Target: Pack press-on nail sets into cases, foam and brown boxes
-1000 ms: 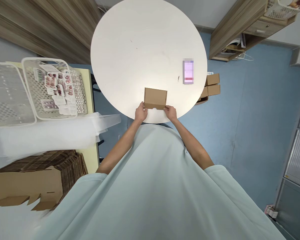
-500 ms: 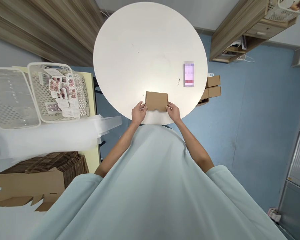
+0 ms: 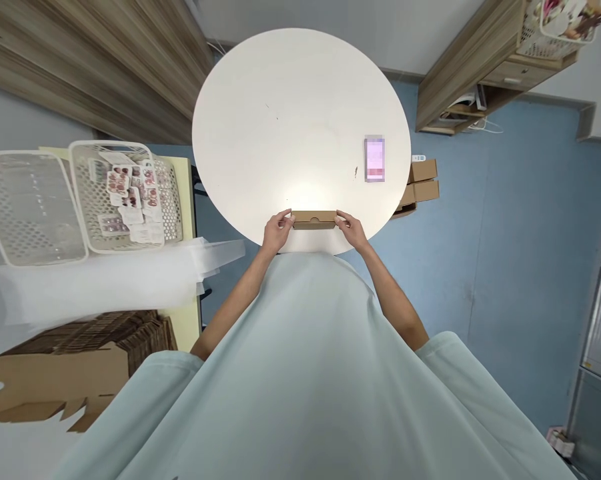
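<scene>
A small brown cardboard box (image 3: 313, 219) is held at the near edge of the round white table (image 3: 280, 100). Its narrow side, with a half-round notch, faces up toward me. My left hand (image 3: 277, 230) grips the left end between thumb and fingers. At the right end, my right hand (image 3: 351, 230) holds the box the same way. A phone (image 3: 375, 159) with a blurred pink-purple screen lies on the table to the right, apart from both hands.
To the left, a pale yellow table (image 3: 183, 200) bears a white basket (image 3: 173, 193) of small packs, a second basket (image 3: 35, 207), white translucent sheeting (image 3: 105, 283) and flattened cardboard (image 3: 55, 373). Brown boxes (image 3: 424, 180) stand right of the round table. A wooden cabinet (image 3: 460, 73) is at upper right.
The box has tipped, so its narrow notched side now shows instead of its broad face. Both hands still hold its ends. The view has shifted slightly.
</scene>
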